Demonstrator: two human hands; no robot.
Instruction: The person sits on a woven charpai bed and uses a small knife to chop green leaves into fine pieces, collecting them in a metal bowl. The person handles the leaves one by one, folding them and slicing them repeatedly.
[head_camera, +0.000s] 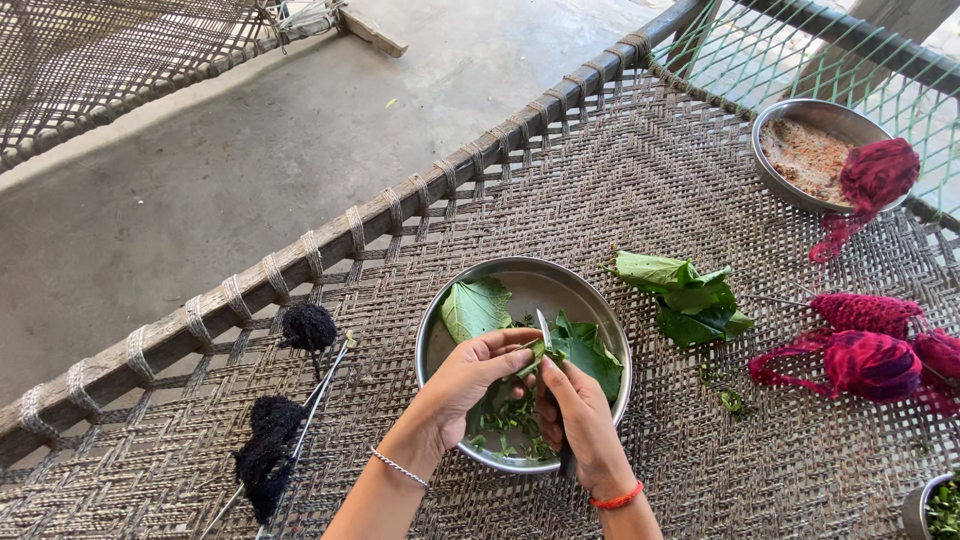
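A round steel bowl (455, 330) sits on the woven cot and holds whole green leaves (476, 306) and chopped leaf pieces (512, 418). My left hand (465, 385) pinches a rolled leaf above the bowl. My right hand (580, 420) grips a small knife (543, 326) whose blade points up against that leaf. Both hands meet over the bowl's middle. A thin silver bracelet circles my left wrist and a red thread band my right.
A pile of green leaves (685, 295) lies right of the bowl. Red yarn pieces (870, 360) and a second steel bowl (800, 115) sit at the right. Black yarn with needles (285, 420) lies at the left. The cot's wooden rail (300, 262) borders a concrete floor.
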